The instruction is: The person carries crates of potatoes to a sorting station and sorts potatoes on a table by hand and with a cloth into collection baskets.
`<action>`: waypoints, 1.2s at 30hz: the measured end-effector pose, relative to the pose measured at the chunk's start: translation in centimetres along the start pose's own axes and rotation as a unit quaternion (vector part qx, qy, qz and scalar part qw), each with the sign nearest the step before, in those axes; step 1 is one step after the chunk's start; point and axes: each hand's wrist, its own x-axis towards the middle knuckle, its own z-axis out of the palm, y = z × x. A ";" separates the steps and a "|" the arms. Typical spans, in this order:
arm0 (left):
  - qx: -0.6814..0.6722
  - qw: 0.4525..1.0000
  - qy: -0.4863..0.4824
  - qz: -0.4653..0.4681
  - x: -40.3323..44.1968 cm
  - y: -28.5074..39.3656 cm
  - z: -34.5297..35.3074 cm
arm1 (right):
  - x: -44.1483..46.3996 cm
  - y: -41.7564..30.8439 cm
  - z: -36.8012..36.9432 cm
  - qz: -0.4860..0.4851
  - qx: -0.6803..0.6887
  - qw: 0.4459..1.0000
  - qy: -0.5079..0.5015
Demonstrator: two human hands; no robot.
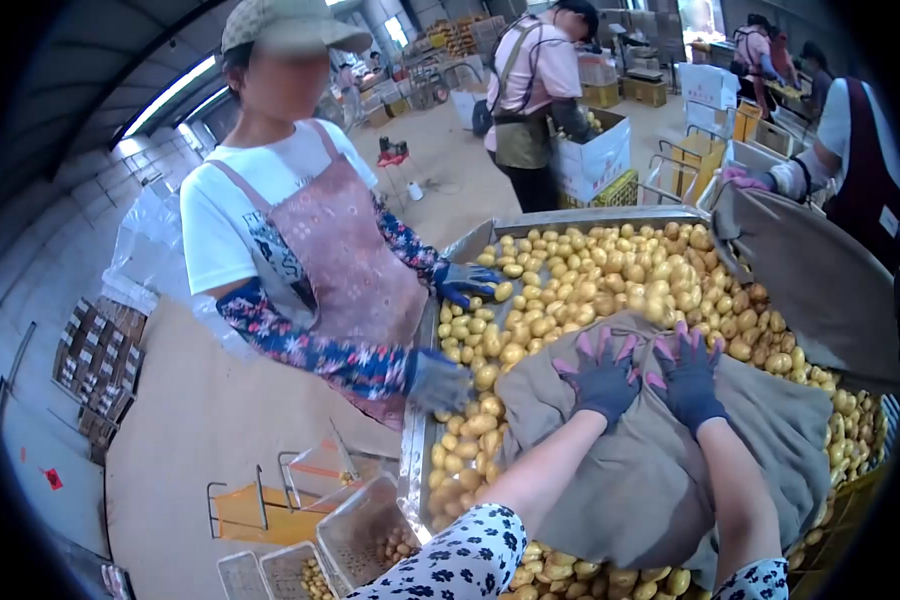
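My left hand (606,378), in a dark glove with pink fingertips, lies flat on a grey-brown cloth (650,480), fingers spread. Beside it my right hand (688,376), gloved the same way, also presses flat on the cloth near its far edge, fingers apart. The cloth is rumpled and spread over a heap of yellow potatoes (660,275), hiding those beneath it. Potatoes show all around the cloth, and they fill a metal-rimmed sorting table (415,455).
A co-worker (340,230) in a pink apron reaches gloved hands into the potatoes at the left. Another person (855,150) at the right handles a second cloth (810,280). Plastic crates (370,525) stand at the lower left; a white box (595,160) stands behind.
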 end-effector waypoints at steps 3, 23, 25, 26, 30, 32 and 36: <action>0.008 0.998 -0.058 -0.009 -3.0 0.2 -2.0 | -2.4 -0.7 -0.4 0.014 0.008 0.996 -0.084; -0.279 0.931 -0.057 0.226 -8.3 -8.0 -9.5 | -12.0 2.0 -10.6 0.016 0.283 0.953 0.111; -0.315 0.934 0.012 0.170 -15.8 -8.4 -12.0 | -20.0 3.5 -12.5 0.145 0.249 0.952 0.106; -0.224 0.951 0.060 0.204 -19.3 -8.7 -12.3 | -23.9 2.9 -13.8 0.191 0.137 0.967 0.102; -0.046 0.970 0.022 0.237 -26.8 -8.5 -9.0 | -32.8 -0.3 -11.9 0.262 0.054 0.962 0.057; -0.033 0.967 0.082 0.239 -27.9 -8.9 -6.3 | -33.1 -2.2 -9.4 0.274 -0.060 0.952 0.119; -0.068 0.952 0.143 0.261 -25.6 -9.1 -4.0 | -33.3 -0.4 -6.7 0.281 -0.077 0.944 0.155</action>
